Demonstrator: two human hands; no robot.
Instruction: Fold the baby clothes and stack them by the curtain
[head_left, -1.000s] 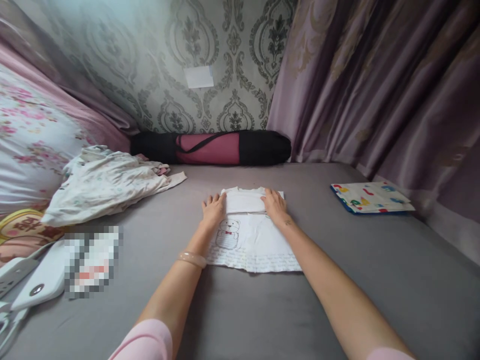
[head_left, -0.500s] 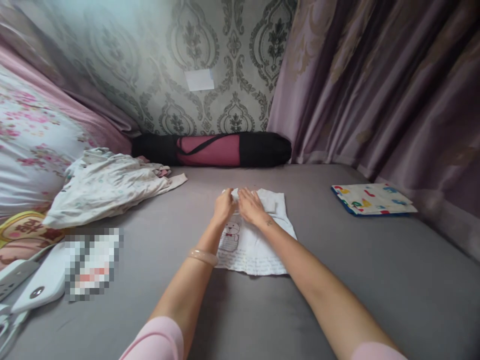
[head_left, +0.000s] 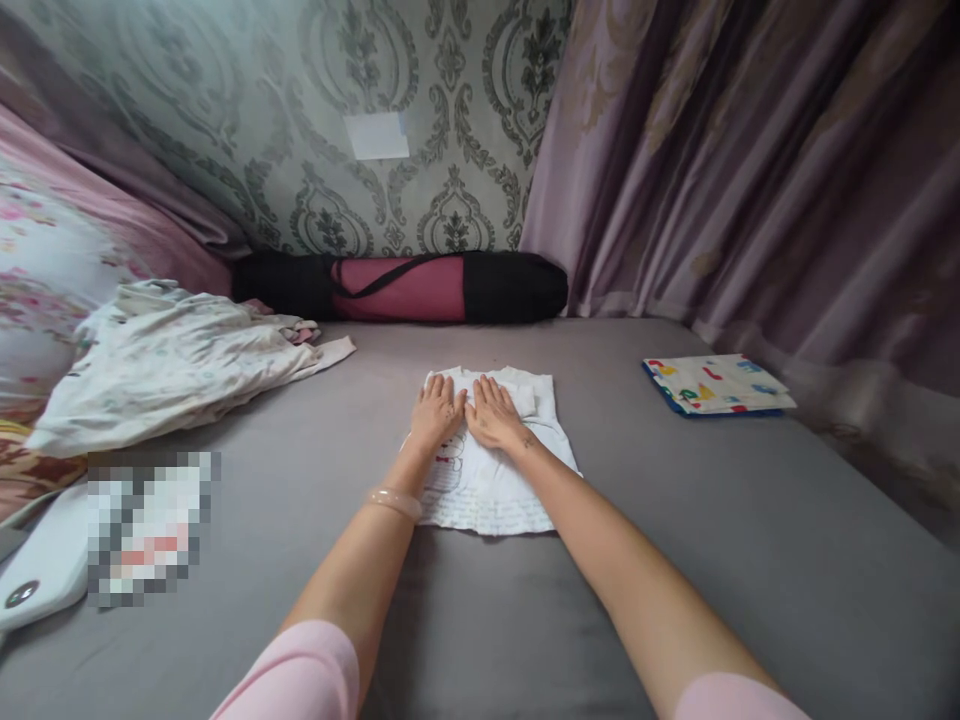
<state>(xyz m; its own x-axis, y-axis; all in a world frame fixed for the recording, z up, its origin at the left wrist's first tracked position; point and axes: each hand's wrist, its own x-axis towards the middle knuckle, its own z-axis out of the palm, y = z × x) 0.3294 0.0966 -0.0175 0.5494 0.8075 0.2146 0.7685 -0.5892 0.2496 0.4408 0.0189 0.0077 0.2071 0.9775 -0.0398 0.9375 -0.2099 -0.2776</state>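
Grip wide, flat: L hand (head_left: 436, 412) & R hand (head_left: 493, 412) atop wht shirt (head_left: 517, 492), palms prob. touching it.

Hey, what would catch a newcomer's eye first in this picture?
Probably the left hand and right hand, palms down side by side on a white printed garment near the centre of the grey surface. Next might come the long black-and-pink bag by the patterned wall, then the colourful folded item at the right.
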